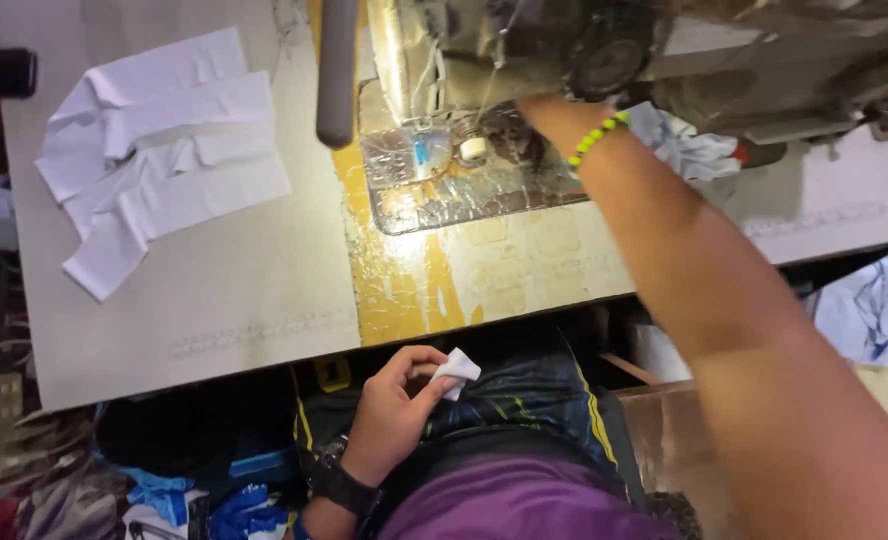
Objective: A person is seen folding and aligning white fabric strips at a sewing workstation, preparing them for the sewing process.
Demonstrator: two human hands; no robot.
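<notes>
Head view, nearest first: the left hand (396, 405) is resting low over the lap, below the table edge, its thumb and fingers pinching a small white cloth scrap (456, 372); a dark wristwatch (342, 487) is sitting on that wrist; purple fabric (524, 505) and dark shorts with yellow stripes (534, 400) are lying beneath it. The right forearm (724, 300) is crossing the frame diagonally, a green bead bracelet (596, 138) circling the wrist; the right hand (549, 108) is reaching under the head of the sewing machine (604, 45), and whether its fingers are spread or closed cannot be told, since the machine is hiding them. Further out, the worn table (224, 290) is carrying the lit metal needle plate (444, 185), with a small pale bobbin (474, 150) lying on it just left of the right wrist; a grey cylindrical bar (336, 70) is hanging over the plate's left side. Farthest left, a loose pile of white fabric strips (159, 150) is lying on the table, well apart from both hands; crumpled white cloth (689, 150) is lying beside the machine behind the right forearm.
</notes>
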